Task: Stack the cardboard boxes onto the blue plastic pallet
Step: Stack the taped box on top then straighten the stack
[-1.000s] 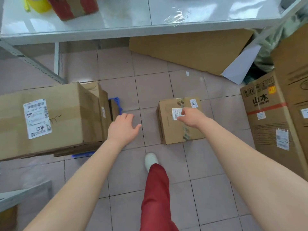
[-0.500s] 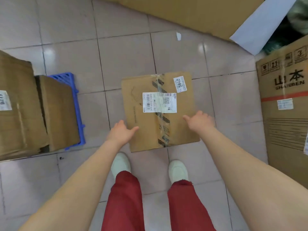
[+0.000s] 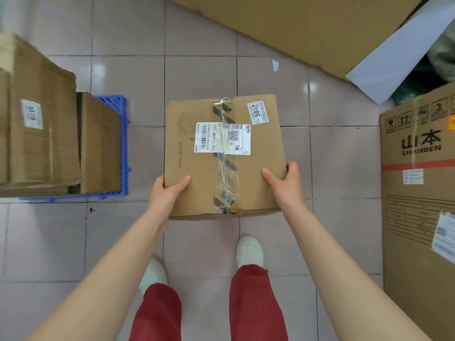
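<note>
A small taped cardboard box [image 3: 194, 166] with a white shipping label sits in the middle of the view over the tiled floor. My left hand [image 3: 165, 193] grips its near left edge, thumb lying on top. My right hand [image 3: 285, 182] grips the near right edge the same way. Whether the box rests on the floor or is lifted, I cannot tell. At the left, the blue plastic pallet [image 3: 123, 148] shows only its right rim and front strip. It carries a big cardboard box [image 3: 41, 124] and a smaller one [image 3: 98, 143] beside it.
A tall printed carton [image 3: 418, 205] stands at the right. A flattened cardboard sheet [image 3: 295, 28] and a white sheet [image 3: 394, 62] lie at the back. My white shoes [image 3: 250, 251] and red trousers are below the box.
I stepped up to the small box and leaned over it. Both hands went from reaching toward it to clasping its near corners. The box now looks closer to me.
</note>
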